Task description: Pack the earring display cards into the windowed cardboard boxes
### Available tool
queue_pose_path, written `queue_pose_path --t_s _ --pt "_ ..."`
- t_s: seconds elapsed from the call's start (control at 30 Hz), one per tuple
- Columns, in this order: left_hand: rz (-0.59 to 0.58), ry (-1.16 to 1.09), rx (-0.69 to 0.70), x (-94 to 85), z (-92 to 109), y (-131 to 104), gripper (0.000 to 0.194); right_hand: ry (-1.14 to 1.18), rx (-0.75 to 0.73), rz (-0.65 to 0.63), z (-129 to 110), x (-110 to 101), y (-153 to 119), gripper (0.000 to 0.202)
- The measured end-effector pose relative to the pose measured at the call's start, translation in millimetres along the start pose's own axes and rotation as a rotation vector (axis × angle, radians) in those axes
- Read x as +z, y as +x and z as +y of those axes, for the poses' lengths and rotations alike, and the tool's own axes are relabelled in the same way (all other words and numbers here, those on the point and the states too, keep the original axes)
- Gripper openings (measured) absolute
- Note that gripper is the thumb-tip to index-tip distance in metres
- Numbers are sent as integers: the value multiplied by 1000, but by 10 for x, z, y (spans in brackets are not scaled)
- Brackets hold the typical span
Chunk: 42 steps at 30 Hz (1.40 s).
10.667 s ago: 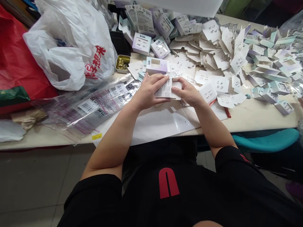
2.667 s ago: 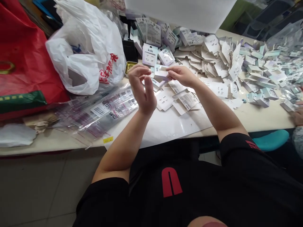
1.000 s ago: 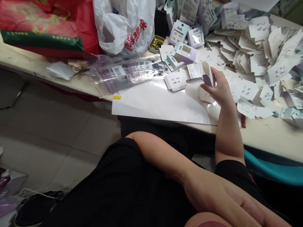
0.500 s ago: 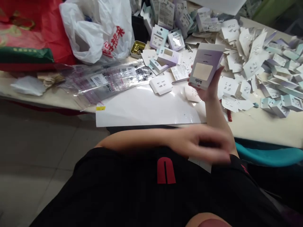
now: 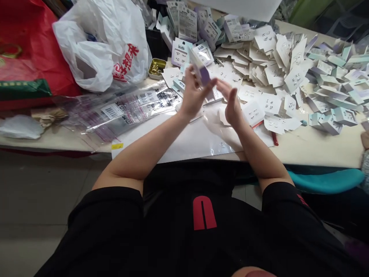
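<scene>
Above the white sheet (image 5: pixel 178 148), my left hand (image 5: pixel 191 96) grips a small white and purple carton (image 5: pixel 204 74), tilted and blurred. Close on its right, my right hand (image 5: pixel 232 103) has its fingers stretched toward the carton and its thumb raised. Whether those fingertips touch it, I cannot tell. Behind the hands stand "kids" cartons (image 5: pixel 181 53) with small earrings showing in their windows. White earring cards (image 5: pixel 253 112) lie beside my right wrist.
Card stacks (image 5: pixel 266 73) and more cartons (image 5: pixel 331 121) cover the right side. On the left are clear printed bags (image 5: pixel 121 109), a white plastic bag (image 5: pixel 100 46), a red bag (image 5: pixel 31 46) and a small gold tin (image 5: pixel 157 69). Another person's hand (image 5: pixel 365 140) shows at the right edge.
My left hand has come up from my lap and taken hold of the carton. My right hand, which held it up, has moved left and opened. The carton has shifted left.
</scene>
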State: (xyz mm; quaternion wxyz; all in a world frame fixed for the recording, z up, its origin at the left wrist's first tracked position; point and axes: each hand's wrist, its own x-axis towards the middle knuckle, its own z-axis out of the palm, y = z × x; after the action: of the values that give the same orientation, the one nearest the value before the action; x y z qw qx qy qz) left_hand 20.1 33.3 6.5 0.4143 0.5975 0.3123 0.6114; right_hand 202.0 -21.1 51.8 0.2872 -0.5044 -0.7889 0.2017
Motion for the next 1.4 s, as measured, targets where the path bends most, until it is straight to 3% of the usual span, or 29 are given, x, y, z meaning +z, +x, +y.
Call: queue_pose_path --t_s 0.07,0.17,0.2,0.27,0.33,0.4,0.5,0.57,0.7,0.8,0.87,0.93,1.03,1.13,1.27,1.4 --pt "156 7 151 -344 -61 189 86 -50 15 62 44 -150 139 96" --pt "341 31 237 -777 -154 263 88 -188 97 -74 139 -292 309 75" --pt "341 41 225 -862 -186 232 91 -223 126 -132 168 -290 335 75" --pt "307 86 172 -937 -249 144 78 -243 149 -161 211 -211 334 72" --pt "257 139 150 -921 -302 86 68 -215 96 -75 223 -69 275 63" --pt "243 192 164 -863 -321 77 73 -168 -53 -31 192 84 187 56" --pt "265 246 176 -773 -221 74 81 -134 -309 -208 79 274 77 65" --pt "268 232 145 -739 -69 40 74 -168 -379 -310 -3 371 49 67" --pt "273 182 160 -768 192 -18 67 -207 -384 -301 -69 480 70 37" --pt "245 17 108 -850 151 18 73 -182 -372 -164 -37 452 78 37" --pt "127 -143 -80 -912 16 72 73 -169 -301 5 3 390 66 37" --pt "-76 -288 -304 -963 -139 126 76 -157 -214 187 47 318 47 43" --pt "-269 -359 -382 -975 -234 137 90 -156 -137 337 112 227 28 63" --pt "-356 -282 -363 -900 -62 32 94 -144 -93 352 165 181 29 72" --pt "-375 -264 -316 -808 185 -27 87 -86 -83 247 210 181 40 63" --pt "-312 -288 -124 -916 -47 175 86 -95 -147 167 213 215 34 51"
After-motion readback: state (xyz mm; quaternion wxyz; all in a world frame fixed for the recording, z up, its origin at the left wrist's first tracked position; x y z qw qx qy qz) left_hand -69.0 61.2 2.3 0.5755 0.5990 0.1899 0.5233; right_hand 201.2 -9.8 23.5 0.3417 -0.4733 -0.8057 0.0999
